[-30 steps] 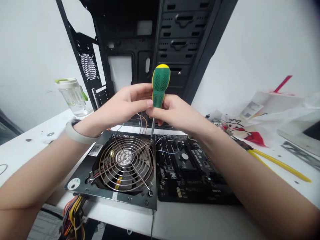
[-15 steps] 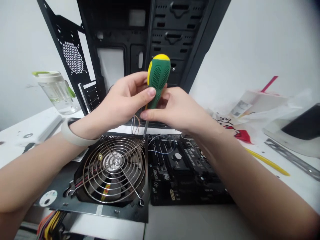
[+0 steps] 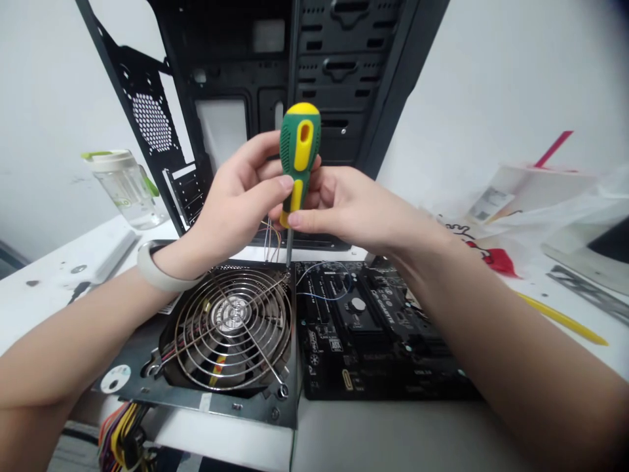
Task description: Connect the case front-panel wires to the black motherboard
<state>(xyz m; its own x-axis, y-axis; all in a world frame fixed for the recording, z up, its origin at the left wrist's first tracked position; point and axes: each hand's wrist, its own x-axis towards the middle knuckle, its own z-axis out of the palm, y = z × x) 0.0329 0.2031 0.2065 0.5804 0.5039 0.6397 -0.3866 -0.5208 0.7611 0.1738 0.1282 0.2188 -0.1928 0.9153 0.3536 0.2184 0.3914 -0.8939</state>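
Both hands hold one green-and-yellow screwdriver [image 3: 301,147], which stands nearly upright. My left hand [image 3: 246,190] is closed on the handle from the left, its thumb across the front. From the right, my right hand [image 3: 339,203] pinches the lower end of the handle. The shaft points down to a screw at the top right corner of the round wire fan guard [image 3: 233,328]. That guard sits on a metal power supply [image 3: 255,414]. A black motherboard [image 3: 363,370] lies just to its right, with a thin pale wire over it.
An open black computer case [image 3: 417,39] stands behind my hands. Left are a clear bottle [image 3: 128,190] and bundled cables [image 3: 122,436]. On the right lie a yellow stick-like tool [image 3: 565,320], a perforated metal strip [image 3: 590,292], and a cup with a pink straw [image 3: 535,190].
The screwdriver handle has turned about its axis, so a yellow panel now faces me. Its top leans less to the right. The whole view has shifted slightly.
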